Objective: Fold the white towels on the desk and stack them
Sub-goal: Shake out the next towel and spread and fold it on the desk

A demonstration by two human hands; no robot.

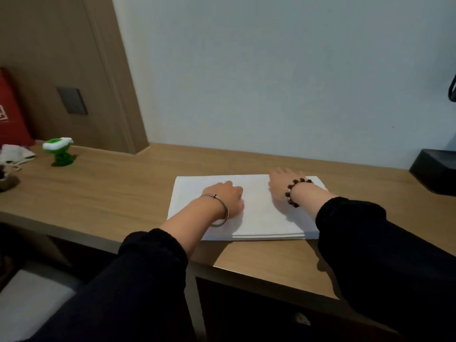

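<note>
pressing soft, probably light towels point(259, 218) flat, right hand point(283, 185) spread open, left hand point(225, 198) curled or not, can't tell; best lifted by their near corners.

Both arms forward — left hand point(225, 198), right hand point(281, 185) palm-down.

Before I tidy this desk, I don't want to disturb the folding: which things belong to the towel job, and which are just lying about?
Job in hand: folded white towels, layered on the desk; left hand and right hand, both resting on them.
Lying about: green toy, red bag, pale cloth, black box.
</note>
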